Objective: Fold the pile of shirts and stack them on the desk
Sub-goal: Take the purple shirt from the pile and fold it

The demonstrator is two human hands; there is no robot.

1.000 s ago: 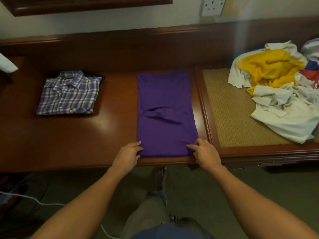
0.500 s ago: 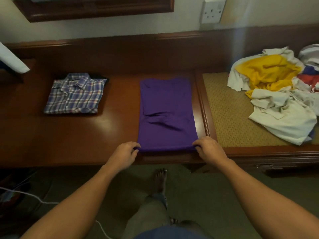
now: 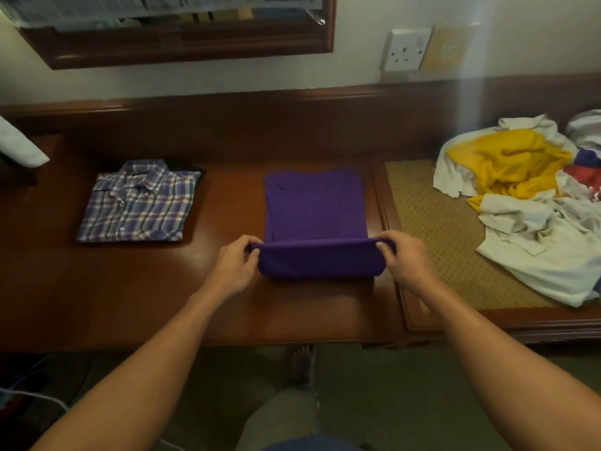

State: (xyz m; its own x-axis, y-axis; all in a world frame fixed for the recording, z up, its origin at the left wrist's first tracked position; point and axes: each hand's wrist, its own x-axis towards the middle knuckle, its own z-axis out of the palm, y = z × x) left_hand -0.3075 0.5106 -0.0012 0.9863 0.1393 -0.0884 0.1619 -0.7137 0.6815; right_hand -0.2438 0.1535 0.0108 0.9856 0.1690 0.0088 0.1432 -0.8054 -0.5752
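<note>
Two hands fold a purple T-shirt (image 3: 313, 206) on the table (image 3: 130, 288).
The left hand (image 3: 232, 266) and right hand (image 3: 406, 263) each pinch one end of the near hem in a tight grip, holding it doubled over the flat far half at mid-table. A folded plaid shirt (image 3: 140, 201) lies well to the left, and the unfolded pile of shirts (image 3: 527, 203) rests on the woven panel (image 3: 432, 222) at right.

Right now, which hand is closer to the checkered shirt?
Left. The left hand pinches the purple shirt just right of the checkered shirt; the right hand pinches its far side.
</note>
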